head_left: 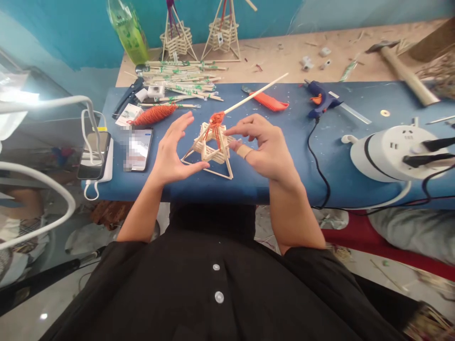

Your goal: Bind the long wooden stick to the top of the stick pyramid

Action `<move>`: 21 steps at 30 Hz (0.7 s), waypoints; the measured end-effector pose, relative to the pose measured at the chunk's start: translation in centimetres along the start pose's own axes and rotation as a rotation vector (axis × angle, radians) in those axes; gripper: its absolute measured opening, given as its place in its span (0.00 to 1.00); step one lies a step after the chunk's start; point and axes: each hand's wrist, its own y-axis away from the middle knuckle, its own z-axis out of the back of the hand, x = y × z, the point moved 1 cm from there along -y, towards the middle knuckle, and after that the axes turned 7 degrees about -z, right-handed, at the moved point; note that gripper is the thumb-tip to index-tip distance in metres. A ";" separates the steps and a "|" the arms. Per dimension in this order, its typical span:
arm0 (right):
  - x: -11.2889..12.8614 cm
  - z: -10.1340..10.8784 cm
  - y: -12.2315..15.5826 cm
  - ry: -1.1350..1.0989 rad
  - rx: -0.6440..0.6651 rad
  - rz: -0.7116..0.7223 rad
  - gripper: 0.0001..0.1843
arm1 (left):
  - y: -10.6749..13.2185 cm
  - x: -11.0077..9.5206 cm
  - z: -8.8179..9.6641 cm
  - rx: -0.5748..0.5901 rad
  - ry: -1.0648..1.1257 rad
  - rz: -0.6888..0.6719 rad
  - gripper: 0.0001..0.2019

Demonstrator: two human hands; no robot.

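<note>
In the head view a small model made of wooden sticks (215,154) stands on the blue mat, with stacked sticks inside a slanted frame. Orange string (216,120) is wound around its top and hangs down inside. One long stick (258,92) slants up and right from the wrapped top. My left hand (174,151) is open at the model's left, thumb and fingers spread apart, the thumb tip close to the front sticks. At the right side, my right hand (265,144) has its index finger and thumb close together on the model's edge; a bandage wraps the thumb.
Behind lie wrapped sticks (185,78), an orange string bundle (154,114), an orange-handled cutter (270,101) and two similar models (177,40). A phone (140,149) is at left. Right are a glue gun (319,99), a hammer (405,73) and a white power socket tower (384,154).
</note>
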 end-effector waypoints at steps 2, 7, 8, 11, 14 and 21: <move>-0.7 -0.1 -0.6 -0.020 0.078 -0.027 0.15 | -0.7 0.6 -0.6 0.036 0.050 -0.004 0.58; -1.9 -0.9 -1.7 -0.117 0.240 -0.050 0.14 | -1.4 0.6 -1.6 0.039 0.125 0.053 0.48; -2.0 -1.1 -1.9 -0.138 0.276 -0.047 0.13 | -1.4 0.4 -1.7 0.035 0.134 0.065 0.45; -1.8 -1.2 -2.4 -0.189 0.332 -0.028 0.07 | -1.4 0.0 -1.8 0.025 0.151 0.100 0.42; -1.4 -1.2 -2.7 -0.206 0.334 -0.026 0.03 | -1.5 0.2 -2.0 0.019 0.183 0.132 0.44; -1.8 -1.0 -2.5 -0.179 0.286 -0.067 0.04 | -2.0 0.5 -2.0 0.036 0.174 0.100 0.42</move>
